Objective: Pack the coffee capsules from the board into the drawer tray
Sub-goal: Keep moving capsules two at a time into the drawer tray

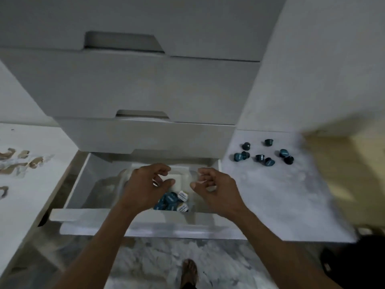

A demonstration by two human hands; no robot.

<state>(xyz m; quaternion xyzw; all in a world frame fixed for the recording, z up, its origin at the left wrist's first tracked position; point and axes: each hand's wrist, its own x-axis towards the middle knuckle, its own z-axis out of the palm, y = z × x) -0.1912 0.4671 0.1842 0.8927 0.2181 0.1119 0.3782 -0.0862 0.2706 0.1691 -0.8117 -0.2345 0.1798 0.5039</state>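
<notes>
Right now the biggest thing in sight is the pale cabinet (pixel 135 90), a stack of shut drawers filling twelve o'clock. Below it the bottom drawer (pixel 83 184) stands pulled out toward the person, its front edge running across the middle of the view. At three o'clock lies the white marbled board (pixel 270 195), level with the drawer's right side and touching the cabinet's base. At nine o'clock sits a white panel (pixel 20 195) with brownish marks on it.

Inside the drawer rests a clear tray (pixel 183 174), hard to trace because it is see-through. A heap of coffee capsules (pixel 171 202), blue with some white tops, lies in the tray's near end, at six o'clock from the two hands.

Both hands hang over the tray, near each other but apart. The left hand (pixel 149 184) has its fingers (pixel 164 168) loosely curled and its thumb stretched toward three o'clock; nothing shows in it. The right hand (pixel 212 187) has its fingers (pixel 205 174) curled in toward the palm; whether anything sits inside I cannot tell.

Nine or so dark blue loose capsules (pixel 263 153) lie scattered on the far part of the board, at about two o'clock from the hands, some upright, some tipped.

A bare foot (pixel 189 272) stands on the marbled floor at six o'clock.
</notes>
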